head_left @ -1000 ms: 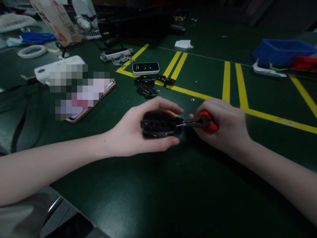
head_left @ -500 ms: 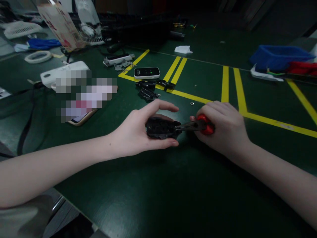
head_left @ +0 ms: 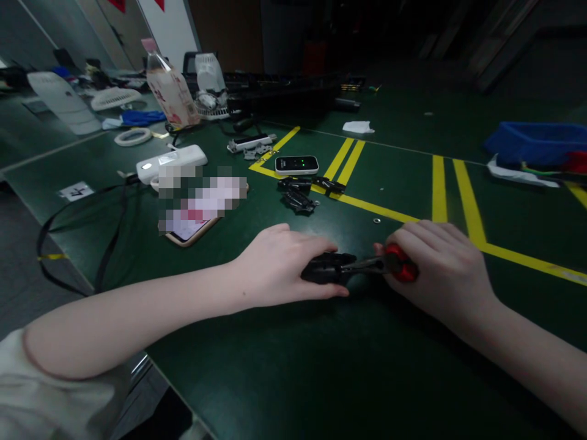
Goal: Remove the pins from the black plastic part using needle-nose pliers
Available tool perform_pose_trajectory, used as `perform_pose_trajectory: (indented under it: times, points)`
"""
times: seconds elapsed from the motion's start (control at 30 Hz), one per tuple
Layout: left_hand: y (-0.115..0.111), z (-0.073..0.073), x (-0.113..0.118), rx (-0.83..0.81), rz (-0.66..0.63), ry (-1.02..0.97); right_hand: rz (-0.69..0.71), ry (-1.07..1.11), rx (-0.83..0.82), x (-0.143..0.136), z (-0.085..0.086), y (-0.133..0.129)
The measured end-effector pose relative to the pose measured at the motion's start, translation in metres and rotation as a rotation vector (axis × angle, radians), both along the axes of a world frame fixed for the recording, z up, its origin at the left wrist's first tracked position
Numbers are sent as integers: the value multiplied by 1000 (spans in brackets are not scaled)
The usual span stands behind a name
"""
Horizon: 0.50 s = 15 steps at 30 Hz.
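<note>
My left hand (head_left: 284,269) is wrapped around a black plastic housing (head_left: 323,269), thumb and fingers on opposite sides of it. In my right hand (head_left: 443,263) are red-handled pliers (head_left: 401,263), the fingers closed over the handles. The metal jaws meet the right end of the housing; what they pinch there is too small to make out. Just beyond the hands lie several black plastic parts (head_left: 298,200) and a small metal ring (head_left: 376,220).
A smartphone (head_left: 206,211) and a white device with a cord (head_left: 172,164) lie to the left. Farther back are a small box with green lights (head_left: 296,164), a drink bottle (head_left: 169,85) and white paper (head_left: 358,127). A blue bin (head_left: 536,143) stands at right. Yellow tape (head_left: 440,189) marks the green table.
The camera view has tilted up and left, so everything sits lower and farther right. The housing has turned in my left hand, and the left fingers have closed more around it. The pliers stay against its end.
</note>
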<state>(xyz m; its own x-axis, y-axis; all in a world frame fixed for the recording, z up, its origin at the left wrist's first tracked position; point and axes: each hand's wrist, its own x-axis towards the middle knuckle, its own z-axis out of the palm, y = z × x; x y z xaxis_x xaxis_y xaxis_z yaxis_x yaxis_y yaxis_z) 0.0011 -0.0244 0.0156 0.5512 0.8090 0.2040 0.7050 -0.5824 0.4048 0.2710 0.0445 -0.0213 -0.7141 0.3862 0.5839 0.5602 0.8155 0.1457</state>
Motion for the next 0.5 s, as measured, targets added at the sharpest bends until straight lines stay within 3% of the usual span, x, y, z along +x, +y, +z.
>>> perform_pose_trajectory:
  times: [0.27,0.5]
  points:
    - [7,-6,-1,34,-51,69,23,-67,53,-2,9,0]
    - [12,-8,-3,4,-82,0,24,-58,26,4,2,5]
